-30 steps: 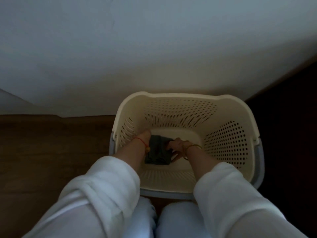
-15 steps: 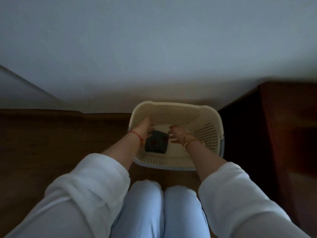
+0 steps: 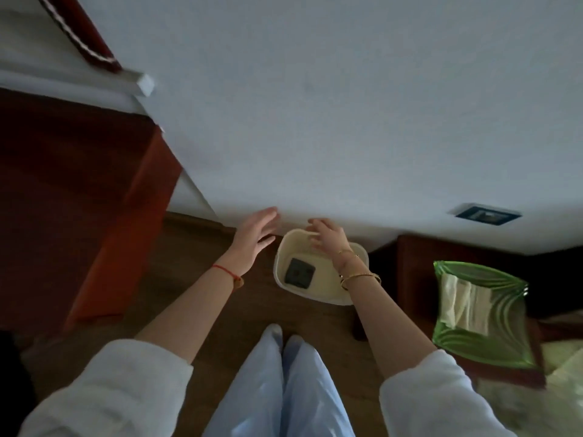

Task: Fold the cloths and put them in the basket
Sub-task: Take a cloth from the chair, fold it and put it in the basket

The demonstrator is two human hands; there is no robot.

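A cream perforated basket (image 3: 325, 296) stands on the wooden floor against the white wall. One dark folded cloth (image 3: 299, 272) lies flat on its bottom, left of middle. My left hand (image 3: 254, 239) hovers above the floor to the left of the basket, fingers spread and empty. My right hand (image 3: 326, 236) is above the basket's far rim, fingers loosely apart, holding nothing. Both hands are well above the cloth.
A dark red wooden cabinet (image 3: 72, 216) fills the left side. At the right a dark wooden table (image 3: 416, 266) carries a green glass dish (image 3: 501, 335) with a pale folded cloth (image 3: 463, 305) in it. A wall socket (image 3: 484, 213) sits low on the wall.
Both hands let go of the dark cloth and lifted out of the basket. The view has risen far above it, so the basket looks small and the cabinet and table show.
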